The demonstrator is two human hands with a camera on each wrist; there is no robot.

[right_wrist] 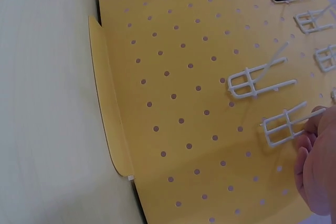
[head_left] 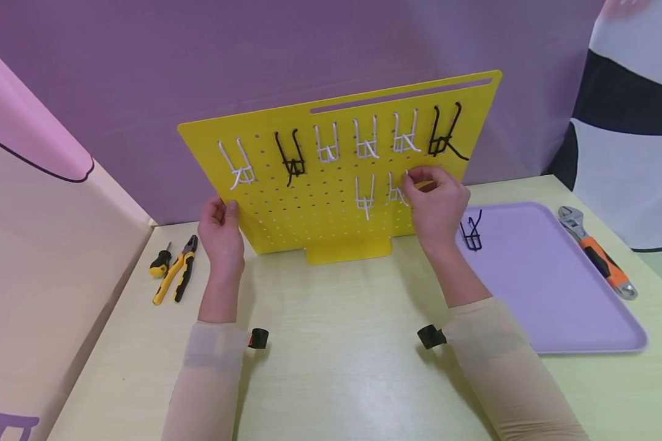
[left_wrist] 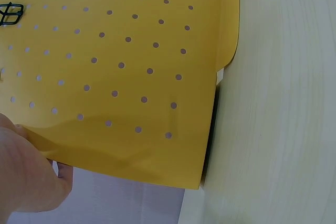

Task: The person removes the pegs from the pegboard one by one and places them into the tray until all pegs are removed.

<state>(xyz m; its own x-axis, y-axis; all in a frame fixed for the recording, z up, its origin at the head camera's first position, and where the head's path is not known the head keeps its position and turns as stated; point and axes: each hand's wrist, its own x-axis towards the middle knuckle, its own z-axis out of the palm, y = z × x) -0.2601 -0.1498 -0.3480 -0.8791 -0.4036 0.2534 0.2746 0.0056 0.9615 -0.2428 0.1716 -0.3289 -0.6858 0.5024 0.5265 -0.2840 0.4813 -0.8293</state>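
Note:
A yellow pegboard (head_left: pixel 287 229) stands upright on the table, several white and black wire hooks fixed along its upper part. My left hand (head_left: pixel 220 229) grips its left edge, thumb on the front face; the left wrist view shows the same hand (left_wrist: pixel 31 177) at the rim. My right hand (head_left: pixel 437 202) pinches the upper part of a white wire hook (right_wrist: pixel 283 125) in the lower row, against the board's holes. Just left of that one hangs another white hook (head_left: pixel 365 201).
A lilac tray (head_left: pixel 563 288) lies at the right, holding one black wire hook (head_left: pixel 472 234). Beyond it is an orange-handled adjustable wrench (head_left: pixel 598 254). Pliers (head_left: pixel 179 269) and a stubby screwdriver (head_left: pixel 161 262) lie left of the board. A purple wall (head_left: pixel 243 55) rises behind.

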